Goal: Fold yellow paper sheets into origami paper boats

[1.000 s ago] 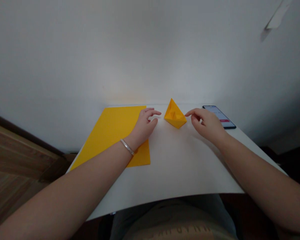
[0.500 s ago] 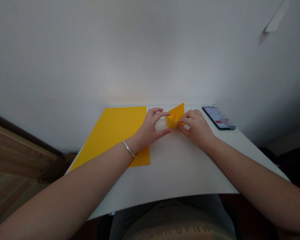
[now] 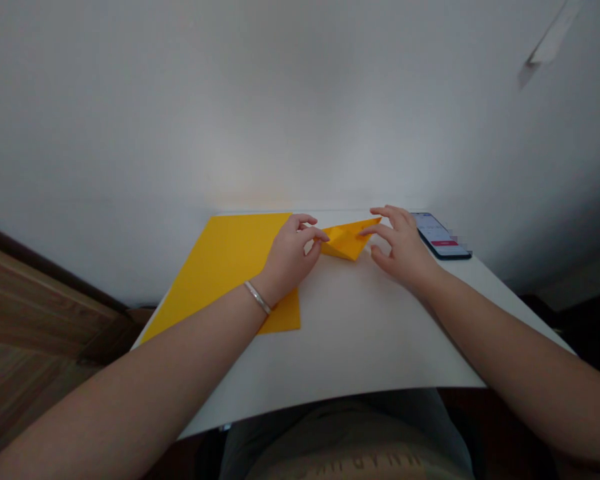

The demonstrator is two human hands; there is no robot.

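A small piece of folded yellow paper (image 3: 347,241), with pointed corners and creases, lies near the back of the white table. My left hand (image 3: 296,250), with a silver bangle at the wrist, pinches its left corner between thumb and fingers. At its right side is my right hand (image 3: 397,243), fingers spread and thumb apart. The index fingertip of that hand touches the upper face of the folded paper. A larger yellow sheet (image 3: 230,253) lies flat under my left wrist and forearm, which cover part of it.
A phone (image 3: 443,237) with its screen lit lies on the right of the white table (image 3: 350,347), close to my right hand. Behind the table rises a pale wall (image 3: 300,120). Wooden panels (image 3: 35,313) stand at the left.
The folded paper has turned and tipped lower, its raised flap coming down. My left fingers have closed on its left corner. My right hand has loosened its pinch and spread its fingers, shifting slightly right.
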